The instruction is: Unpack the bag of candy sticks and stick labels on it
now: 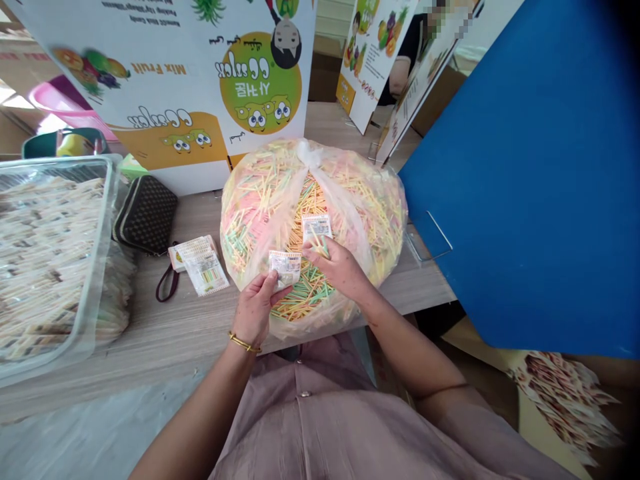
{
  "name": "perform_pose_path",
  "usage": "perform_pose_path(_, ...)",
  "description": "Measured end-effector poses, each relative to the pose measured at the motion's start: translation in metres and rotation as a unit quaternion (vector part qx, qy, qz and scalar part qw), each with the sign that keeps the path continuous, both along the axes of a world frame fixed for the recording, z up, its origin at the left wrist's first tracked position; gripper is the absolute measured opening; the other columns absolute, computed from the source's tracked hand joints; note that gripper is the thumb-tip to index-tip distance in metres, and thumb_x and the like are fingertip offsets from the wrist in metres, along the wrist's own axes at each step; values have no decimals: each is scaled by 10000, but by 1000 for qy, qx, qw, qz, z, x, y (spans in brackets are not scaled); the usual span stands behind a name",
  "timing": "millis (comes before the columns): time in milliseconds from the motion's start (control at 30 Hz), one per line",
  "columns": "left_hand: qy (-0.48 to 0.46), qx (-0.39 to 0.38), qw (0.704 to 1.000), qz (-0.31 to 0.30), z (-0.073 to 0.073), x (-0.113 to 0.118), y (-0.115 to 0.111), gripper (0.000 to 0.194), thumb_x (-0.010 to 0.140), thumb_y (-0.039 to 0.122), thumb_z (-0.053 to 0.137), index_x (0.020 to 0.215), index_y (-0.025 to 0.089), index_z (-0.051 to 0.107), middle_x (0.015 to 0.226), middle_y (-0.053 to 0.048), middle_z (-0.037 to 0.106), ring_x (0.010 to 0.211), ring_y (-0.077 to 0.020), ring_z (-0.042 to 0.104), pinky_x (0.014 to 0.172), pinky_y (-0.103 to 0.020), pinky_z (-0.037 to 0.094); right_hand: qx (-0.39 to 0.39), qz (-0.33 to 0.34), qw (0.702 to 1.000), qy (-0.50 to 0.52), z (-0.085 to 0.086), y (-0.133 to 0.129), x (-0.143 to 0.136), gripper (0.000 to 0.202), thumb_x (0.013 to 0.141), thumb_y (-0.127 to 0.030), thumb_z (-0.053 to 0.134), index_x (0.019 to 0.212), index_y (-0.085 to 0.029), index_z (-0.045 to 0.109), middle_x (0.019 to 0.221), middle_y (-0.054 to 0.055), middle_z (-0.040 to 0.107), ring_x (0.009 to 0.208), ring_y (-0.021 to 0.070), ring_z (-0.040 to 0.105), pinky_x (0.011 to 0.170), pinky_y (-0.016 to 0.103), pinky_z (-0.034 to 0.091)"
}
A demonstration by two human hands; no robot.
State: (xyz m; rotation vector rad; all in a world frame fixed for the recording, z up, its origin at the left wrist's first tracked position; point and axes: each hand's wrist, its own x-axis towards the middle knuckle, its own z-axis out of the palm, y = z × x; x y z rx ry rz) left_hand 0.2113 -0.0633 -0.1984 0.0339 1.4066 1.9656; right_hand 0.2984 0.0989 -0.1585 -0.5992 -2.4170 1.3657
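Observation:
A large clear bag (pixel 385 220) full of thin pastel sticks lies open on the table. Over its near left part, my left hand (pixel 256 303) pinches a small printed packet (pixel 285 268). My right hand (pixel 340 267) is closed on a few sticks (pixel 319 245) in yellow and green, above the middle of the bag. A second printed packet (pixel 317 223) is just beyond my right fingertips, over the loose sticks. More packets (pixel 203 267) lie on the table left of the bag.
At the left stand a plastic tub (pixel 90 267) of wrapped sticks and a dark patterned pouch (pixel 147 215). Printed cartons (pixel 175 73) rise behind. A blue panel (pixel 540 180) blocks the right; below it is a box of packets (pixel 565 400). A person's arm (pixel 400 75) shows beyond.

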Motion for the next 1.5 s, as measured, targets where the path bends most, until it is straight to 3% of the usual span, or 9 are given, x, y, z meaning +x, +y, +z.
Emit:
perform_pose_path(167,4,13,999,-40,2,2,1,466,644,527,884,910,164,765,1004,-77,780,1044,-277,724,933,-455,626,37,4,998,-45,2,-4,-7,244,987,-404,542,1088,-212,654,1083,67,734,1010,234,680,866,346,487)
perform_pose_path(300,3,57,996,72,4,-12,-3,332,731,413,855,943,178,752,1116,-70,769,1124,-231,702,1024,-429,584,165,-60,968,-179,3,-6,-4,342,1009,-416,521,1256,-198,611,1056,116,750,985,276,701,808,349,482)
perform_pose_path(467,-24,74,994,81,8,-20,-6,244,797,329,809,982,185,740,1152,-68,760,1173,-240,684,1055,-460,568,300,62,899,-312,-12,-28,3,311,1014,-358,502,1196,-135,620,983,135,761,925,292,730,724,333,483)
perform_pose_path(600,-33,75,995,48,6,-10,-4,315,761,360,839,994,167,755,1174,-86,756,1242,-272,649,1069,-455,559,328,76,886,-319,-21,-34,1,284,1013,-236,440,1223,-119,592,998,150,760,927,300,743,715,348,503)
perform_pose_path(1000,-25,54,998,10,5,-6,-2,388,656,407,910,913,161,756,1066,-44,759,1113,-233,682,1048,-462,572,314,17,910,-270,-26,-28,4,356,1042,-331,402,1265,-101,556,923,151,759,842,280,734,668,323,462)
perform_pose_path(1133,-10,32,999,21,3,-6,-2,407,608,439,934,858,166,765,993,-33,764,1041,-210,695,1032,-431,566,166,-27,978,-120,-20,-20,6,365,1068,-419,308,1188,-148,521,839,85,750,755,210,712,671,290,460)
perform_pose_path(1233,-3,22,999,28,0,-5,-1,425,551,447,958,831,172,791,969,-33,776,989,-186,694,1032,-393,547,48,-44,998,-26,-15,-11,6,384,1063,-507,286,1127,-190,493,765,30,713,645,170,678,645,274,466)
perform_pose_path(1400,54,-12,998,-9,-11,-4,-3,389,632,493,913,864,197,813,903,-21,782,909,-168,686,1029,-374,507,156,-139,978,23,3,0,1,412,1048,-553,300,1104,-201,505,766,60,668,707,223,675,607,309,406)
perform_pose_path(1500,104,-49,993,-32,-16,-5,-7,392,702,514,865,949,213,816,979,-34,793,945,-188,687,1007,-367,492,219,-118,968,26,18,1,-1,404,1063,-527,273,1124,-205,509,754,57,660,700,222,658,600,309,378)
